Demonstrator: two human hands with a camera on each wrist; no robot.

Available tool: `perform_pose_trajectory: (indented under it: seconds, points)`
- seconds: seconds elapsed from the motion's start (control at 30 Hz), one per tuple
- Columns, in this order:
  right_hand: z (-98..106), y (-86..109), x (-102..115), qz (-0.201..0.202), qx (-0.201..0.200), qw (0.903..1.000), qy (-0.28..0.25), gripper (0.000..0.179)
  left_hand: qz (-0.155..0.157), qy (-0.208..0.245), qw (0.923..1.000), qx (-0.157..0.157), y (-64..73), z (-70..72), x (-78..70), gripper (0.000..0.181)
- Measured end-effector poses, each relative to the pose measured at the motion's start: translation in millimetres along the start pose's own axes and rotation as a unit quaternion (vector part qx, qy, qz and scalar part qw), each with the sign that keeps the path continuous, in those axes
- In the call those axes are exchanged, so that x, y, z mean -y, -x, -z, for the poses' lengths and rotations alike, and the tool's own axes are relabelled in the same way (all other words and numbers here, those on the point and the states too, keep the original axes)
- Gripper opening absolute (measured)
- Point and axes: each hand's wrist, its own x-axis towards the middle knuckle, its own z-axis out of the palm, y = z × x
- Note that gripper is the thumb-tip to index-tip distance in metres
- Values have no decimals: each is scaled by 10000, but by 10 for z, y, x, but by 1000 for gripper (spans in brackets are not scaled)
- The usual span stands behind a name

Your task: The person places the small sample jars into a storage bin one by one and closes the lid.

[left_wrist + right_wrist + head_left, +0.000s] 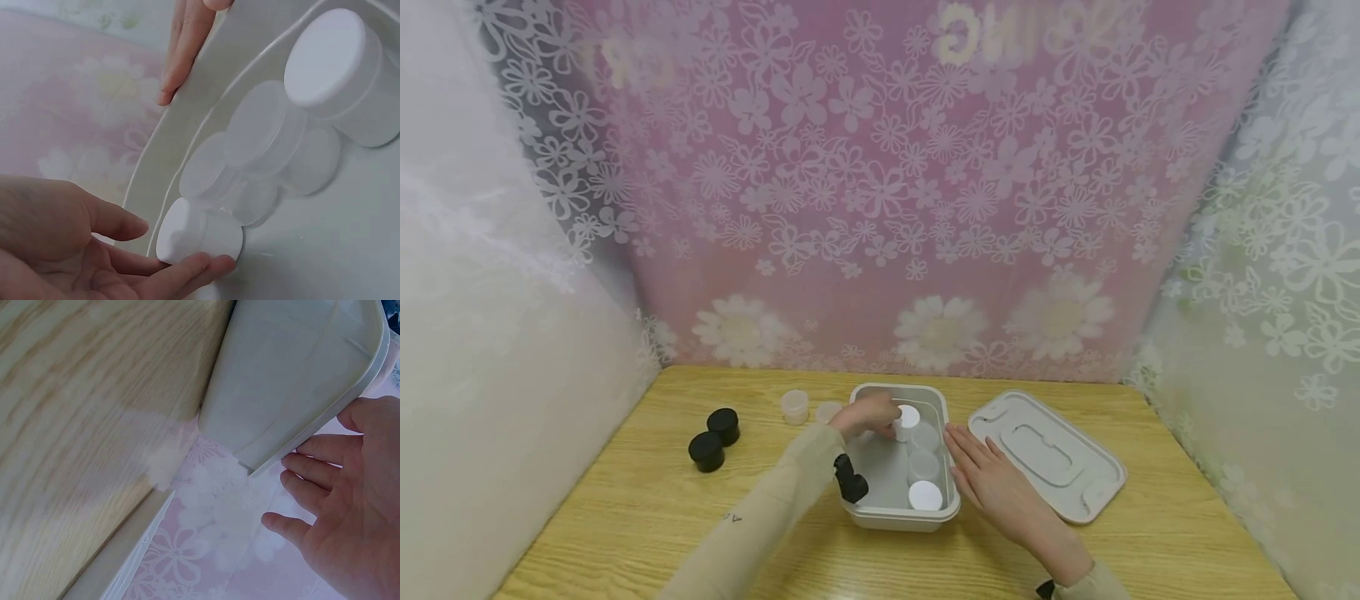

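My left hand (867, 413) reaches into a pale grey plastic box (871, 475). In the left wrist view its fingers (181, 275) lie along the side of a white round jar (219, 240), the thumb held apart from it. That jar ends a row along the box's right wall, followed by two frosted jars (209, 165) (262, 128) and another white-lidded jar (331, 62). With fingers extended, my right hand (1000, 492) touches the outside of the box's right rim (325, 419).
The grey lid (1093, 467) lies flat on the wooden table (805, 533), right of the box. Two black jars (707, 451) (723, 426) stand at the left. Two small translucent jars (794, 407) (827, 411) sit behind my left forearm. Floral curtains (887, 208) surround the table.
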Motion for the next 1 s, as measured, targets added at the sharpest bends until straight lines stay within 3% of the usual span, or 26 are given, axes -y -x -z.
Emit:
perform_pose_trajectory:
  seconds: [0.03, 0.07, 0.1, 0.2, 0.33, 0.5, 0.63, 0.73, 1.0]
  points:
    - [3, 1, 3, 2, 1, 10000, 4, 54, -27, 377, 9992, 96, 111, 65, -92, 22]
    - [4, 0, 5, 10, -9, 10000, 10, 54, 430, 779, 9960, -4, 296, 113, -296, 14]
    - [7, 1, 7, 17, -21, 10000, 16, 53, 538, 956, 9940, -11, 446, 168, -439, 13]
    - [16, -5, 13, 44, -47, 10000, 36, 53, 445, 1142, 9924, -77, 681, 223, -652, 13]
    - [19, -13, 14, 72, -33, 9999, 84, 53, 300, 1482, 9884, 141, 693, 241, -672, 15]
    - [20, -18, 12, 91, -36, 9999, 104, 54, 562, 2207, 9729, 404, 650, 231, -672, 15]
    - [23, -19, 15, 89, -61, 9999, 84, 53, 775, 2276, 9696, 452, 651, 213, -688, 29]
    - [19, -19, 15, 86, -91, 9999, 48, 53, 828, 2254, 9698, 435, 655, 214, -681, 34]
    - [10, -19, 8, 123, -151, 9998, 59, 53, 615, 1811, 9814, 144, 667, 310, -589, 31]
